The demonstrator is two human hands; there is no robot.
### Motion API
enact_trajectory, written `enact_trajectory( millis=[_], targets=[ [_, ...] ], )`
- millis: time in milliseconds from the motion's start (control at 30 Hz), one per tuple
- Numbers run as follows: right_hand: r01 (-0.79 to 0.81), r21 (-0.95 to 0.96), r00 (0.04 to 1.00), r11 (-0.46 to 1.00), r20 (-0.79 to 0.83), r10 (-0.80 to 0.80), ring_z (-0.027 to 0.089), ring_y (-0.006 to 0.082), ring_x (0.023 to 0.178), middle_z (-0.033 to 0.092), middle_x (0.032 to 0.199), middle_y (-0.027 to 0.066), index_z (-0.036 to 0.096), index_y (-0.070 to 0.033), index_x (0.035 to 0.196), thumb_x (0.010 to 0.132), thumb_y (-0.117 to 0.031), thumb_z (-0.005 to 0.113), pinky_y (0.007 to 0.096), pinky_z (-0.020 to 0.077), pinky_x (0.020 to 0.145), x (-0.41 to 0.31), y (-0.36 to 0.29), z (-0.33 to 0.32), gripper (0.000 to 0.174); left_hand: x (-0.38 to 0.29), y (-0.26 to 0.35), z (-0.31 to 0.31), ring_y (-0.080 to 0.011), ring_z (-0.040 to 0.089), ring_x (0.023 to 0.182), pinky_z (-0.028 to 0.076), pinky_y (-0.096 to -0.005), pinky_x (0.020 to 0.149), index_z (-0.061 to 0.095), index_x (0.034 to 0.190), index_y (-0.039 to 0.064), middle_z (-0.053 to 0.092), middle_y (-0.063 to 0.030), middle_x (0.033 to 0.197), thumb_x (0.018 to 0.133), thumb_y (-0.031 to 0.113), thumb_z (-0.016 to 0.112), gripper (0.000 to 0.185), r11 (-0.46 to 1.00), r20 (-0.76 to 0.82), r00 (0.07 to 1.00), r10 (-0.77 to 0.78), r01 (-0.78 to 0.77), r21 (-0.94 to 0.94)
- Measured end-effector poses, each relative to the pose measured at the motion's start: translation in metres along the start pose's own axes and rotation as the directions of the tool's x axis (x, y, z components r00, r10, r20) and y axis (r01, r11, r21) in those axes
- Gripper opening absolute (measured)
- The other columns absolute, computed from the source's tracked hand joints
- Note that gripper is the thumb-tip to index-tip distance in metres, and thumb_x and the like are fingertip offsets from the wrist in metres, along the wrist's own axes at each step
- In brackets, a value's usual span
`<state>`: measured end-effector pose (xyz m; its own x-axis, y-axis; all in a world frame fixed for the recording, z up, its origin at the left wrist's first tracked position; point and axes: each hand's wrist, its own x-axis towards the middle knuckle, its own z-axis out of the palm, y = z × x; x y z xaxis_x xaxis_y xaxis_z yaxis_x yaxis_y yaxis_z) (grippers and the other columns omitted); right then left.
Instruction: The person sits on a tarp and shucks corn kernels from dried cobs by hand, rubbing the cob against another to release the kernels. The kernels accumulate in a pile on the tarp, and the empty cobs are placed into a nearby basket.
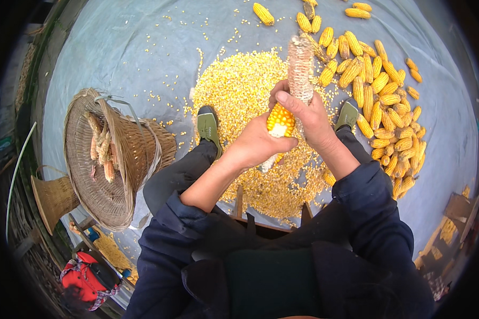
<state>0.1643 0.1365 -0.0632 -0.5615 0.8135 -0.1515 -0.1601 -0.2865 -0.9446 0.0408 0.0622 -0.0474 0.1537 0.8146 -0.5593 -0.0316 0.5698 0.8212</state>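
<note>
My left hand (pixel 257 139) grips a partly shelled ear of corn (pixel 281 119), yellow at its upper end and with a stripped whitish patch near the thumb. The ear's lower end shows below that hand. In my right hand (pixel 312 115) is a bare corn cob (pixel 301 67), pointing away from me and tilted close against the ear. The right fingers are partly hidden behind the cob and ear. Beneath both hands spreads a heap of loose corn kernels (pixel 239 79) on a grey-blue tarp (pixel 103 60), between my green shoes (pixel 208 125).
Many unshelled ears (pixel 383 91) lie piled to the right. At left, a tipped woven basket (pixel 147 139) holds several stripped cobs (pixel 103 147); a smaller basket (pixel 58 197) lies beside it. A wooden seat edge (pixel 259 225) is below me. Another person in red (pixel 82 279) is at lower left.
</note>
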Motion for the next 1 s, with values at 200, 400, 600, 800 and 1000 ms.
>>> enact_trajectory(
  millis=[200,400,600,800,1000],
  targets=[
    [-0.325,0.462,0.838,0.826,-0.264,0.477,0.055,0.0186,0.053,0.051,0.059,0.0047,0.051,-0.006,0.089,0.084,-0.039,0.061,0.0329,0.0477,0.051,0.013,0.009,-0.004,0.035,0.004,-0.014,0.025,-0.0371,0.063,0.081,0.051,-0.0394,0.072,0.043,0.112,-0.009,0.062,-0.0242,0.083,0.069,0.017,0.066,0.055,0.801,-0.271,0.955,0.117,0.071,0.594],
    [-0.292,0.599,0.904,0.746,-0.082,0.42,0.06,0.0206,0.068,0.059,0.074,0.0078,0.054,-0.003,0.093,0.084,-0.037,0.061,0.0336,0.0513,0.063,0.018,-0.004,-0.011,0.036,0.01,-0.016,0.008,-0.0193,0.062,0.072,0.05,-0.032,0.064,0.051,0.106,-0.001,0.06,-0.0071,0.082,0.071,0.019,0.073,0.046,0.966,-0.147,0.974,0.173,-0.138,0.219],
    [0.035,-0.226,0.999,0.973,-0.027,-0.042,0.058,0.0125,0.074,0.061,0.082,0.0068,0.058,-0.004,0.093,0.084,-0.03,0.063,0.0263,0.046,0.065,0.0,0.003,0.003,0.028,0.004,-0.003,0.011,-0.0163,0.061,0.074,0.049,-0.0296,0.065,0.051,0.106,-0.004,0.061,-0.0064,0.087,0.07,0.017,0.073,0.046,0.995,-0.141,0.985,0.102,-0.098,0.035],
    [-0.281,0.239,0.892,0.929,-0.292,0.345,0.057,0.0155,0.054,0.056,0.062,0.0043,0.054,-0.005,0.086,0.084,-0.033,0.064,0.029,0.0469,0.05,0.016,0.006,-0.006,0.029,0.009,-0.015,0.032,-0.0427,0.061,0.077,0.05,-0.0448,0.069,0.04,0.112,-0.008,0.061,-0.027,0.08,0.071,0.021,0.07,0.058,0.772,-0.319,0.932,0.172,0.073,0.632],
    [-0.289,0.528,0.902,0.799,-0.129,0.412,0.061,0.0182,0.068,0.059,0.078,0.0065,0.055,-0.005,0.096,0.083,-0.035,0.064,0.0299,0.0502,0.061,0.017,0.0,-0.013,0.033,0.009,-0.013,0.021,-0.0411,0.062,0.078,0.05,-0.0442,0.069,0.042,0.108,-0.007,0.062,-0.0267,0.082,0.071,0.023,0.07,0.055,0.84,-0.292,0.927,0.235,-0.042,0.542]
  ],
)
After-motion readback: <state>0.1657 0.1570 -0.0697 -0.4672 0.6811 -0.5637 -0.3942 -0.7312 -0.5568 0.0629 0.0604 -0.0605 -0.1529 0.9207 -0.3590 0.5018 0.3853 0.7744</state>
